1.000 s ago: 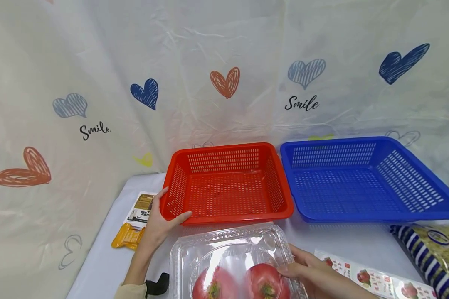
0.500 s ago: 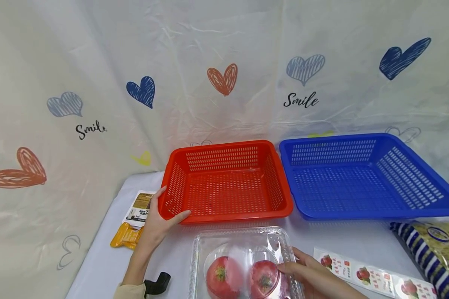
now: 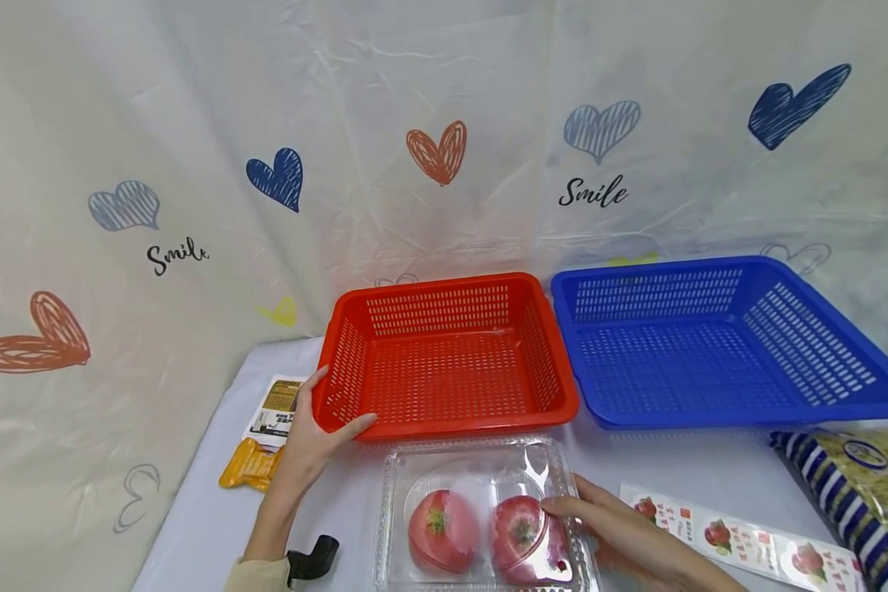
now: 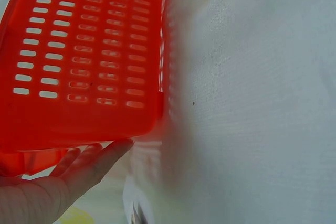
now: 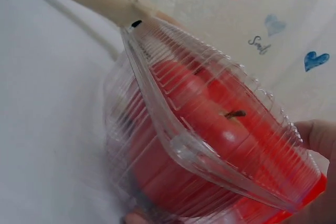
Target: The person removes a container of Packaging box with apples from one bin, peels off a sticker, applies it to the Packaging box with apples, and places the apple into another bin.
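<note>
Gripping the clear box (image 3: 459, 448), thumb on top, the right hand (image 3: 610, 524) has just edged it closer, fruits (image 3: 442, 533) inside, to just before the red basket (image 3: 459, 430); the left hand (image 3: 314, 444) spreads straightish at the basket's corner, seemingly steadying it, so the two now look lined up

Clear clamshell (image 3: 486, 514), red apples (image 3: 444, 533) inside, red basket (image 3: 447, 374) beyond

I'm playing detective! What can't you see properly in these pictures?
- Bag: head view, cut off by the right edge.
- White packet: head view, partly behind the left hand; small print too tiny to read.
- Left fruit: head view, hazy through the box.
- Right hand: right wrist view, cut off by the picture's edge.
</note>
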Available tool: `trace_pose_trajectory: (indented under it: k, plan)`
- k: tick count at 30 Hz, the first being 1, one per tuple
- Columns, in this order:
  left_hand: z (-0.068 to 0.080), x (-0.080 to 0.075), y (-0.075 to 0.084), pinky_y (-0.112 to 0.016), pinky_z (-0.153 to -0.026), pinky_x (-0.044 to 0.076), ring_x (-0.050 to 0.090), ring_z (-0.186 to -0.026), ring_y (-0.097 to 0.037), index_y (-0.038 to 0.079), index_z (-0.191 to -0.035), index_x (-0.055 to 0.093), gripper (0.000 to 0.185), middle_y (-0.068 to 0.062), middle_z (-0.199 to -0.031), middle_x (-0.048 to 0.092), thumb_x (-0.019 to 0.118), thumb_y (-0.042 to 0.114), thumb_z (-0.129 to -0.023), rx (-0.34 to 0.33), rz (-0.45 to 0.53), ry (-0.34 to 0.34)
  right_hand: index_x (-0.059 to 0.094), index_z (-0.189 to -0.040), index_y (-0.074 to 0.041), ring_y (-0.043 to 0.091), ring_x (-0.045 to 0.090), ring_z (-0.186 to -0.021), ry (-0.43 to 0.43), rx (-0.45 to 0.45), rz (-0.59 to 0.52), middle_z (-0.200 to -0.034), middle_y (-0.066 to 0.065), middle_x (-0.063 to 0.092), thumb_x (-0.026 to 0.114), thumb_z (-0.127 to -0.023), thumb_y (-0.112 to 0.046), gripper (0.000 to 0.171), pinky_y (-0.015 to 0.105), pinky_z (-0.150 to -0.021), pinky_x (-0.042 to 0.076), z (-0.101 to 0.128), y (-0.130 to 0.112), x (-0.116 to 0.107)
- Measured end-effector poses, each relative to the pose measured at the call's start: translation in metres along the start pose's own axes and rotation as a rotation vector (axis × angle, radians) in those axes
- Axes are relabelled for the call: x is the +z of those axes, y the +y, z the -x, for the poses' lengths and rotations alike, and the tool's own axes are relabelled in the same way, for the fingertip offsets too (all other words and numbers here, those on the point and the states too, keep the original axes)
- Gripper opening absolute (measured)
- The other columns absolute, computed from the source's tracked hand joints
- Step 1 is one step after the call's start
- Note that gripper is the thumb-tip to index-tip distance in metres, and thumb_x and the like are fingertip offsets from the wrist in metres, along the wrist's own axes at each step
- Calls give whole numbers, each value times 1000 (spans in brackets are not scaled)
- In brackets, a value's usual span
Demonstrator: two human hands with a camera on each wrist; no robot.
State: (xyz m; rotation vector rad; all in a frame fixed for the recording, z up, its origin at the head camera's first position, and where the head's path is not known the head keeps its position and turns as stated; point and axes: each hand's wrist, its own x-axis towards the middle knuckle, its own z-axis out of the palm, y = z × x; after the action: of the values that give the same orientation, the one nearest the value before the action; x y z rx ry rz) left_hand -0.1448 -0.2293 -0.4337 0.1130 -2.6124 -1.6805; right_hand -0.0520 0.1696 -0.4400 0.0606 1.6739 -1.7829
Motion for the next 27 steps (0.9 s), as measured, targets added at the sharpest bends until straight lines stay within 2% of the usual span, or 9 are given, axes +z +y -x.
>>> trace_pose_trajectory:
  k: [3, 6, 9, 13, 16, 22, 27]
  plan:
    - [1, 0, -1, -63, -117, 36, 33, -147, -35, 25, -164, 21, 108, -11, -164, 29, 89, 40, -82, -2, 0, 2, 8, -162, 10, 45, 48, -132, 36, 25, 52, -148, 26, 47, 57, -105, -34, 87, 63, -97, 53, -1, -5, 1]
    - [1, -1, 0, -63, -117, 36, 32, -147, -35, 25, -165, 20, 108, -11, -164, 28, 88, 41, -82, -3, -3, 0, 12, -161, 10, 50, 45, -134, 77, 51, 73, -149, 28, 45, 59, -104, -36, 87, 70, -97, 50, -1, -8, 2]
    - [1, 0, 1, -62, -116, 39, 32, -148, -34, 24, -164, 20, 108, -11, -164, 29, 88, 42, -83, 0, -4, -2, 15, -160, 11, 53, 42, -135, 124, 61, 85, -150, 31, 41, 60, -104, -37, 87, 71, -97, 50, -1, -9, 4]
    - [1, 0, 1, -60, -113, 43, 33, -147, -34, 24, -164, 20, 107, -10, -164, 29, 88, 42, -83, 0, -4, 0, 16, -161, 9, 61, 28, -143, 191, 71, 100, -161, 37, 20, 61, -103, -42, 89, 78, -100, 42, -3, -10, 7]
    - [1, 0, 1, -59, -113, 44, 34, -147, -34, 23, -164, 20, 108, -11, -163, 30, 88, 42, -83, -2, 1, -1, 14, -162, 7, 63, 18, -146, 206, 80, 105, -165, 37, 9, 61, -102, -44, 91, 82, -101, 36, -3, -10, 8]
    - [1, 0, 1, -59, -113, 44, 34, -147, -34, 23, -164, 20, 108, -11, -164, 30, 88, 43, -82, -3, -2, -2, 12, -162, 7, 58, 26, -144, 187, 82, 112, -163, 37, 16, 60, -103, -44, 92, 78, -98, 43, -2, -10, 8]
    - [0, 0, 1, -61, -115, 40, 32, -148, -35, 23, -164, 20, 108, -10, -164, 28, 88, 42, -83, -5, 3, -4, 17, -161, 8, 55, 35, -141, 162, 68, 151, -160, 37, 27, 58, -104, -44, 88, 72, -95, 50, -1, -11, 7]
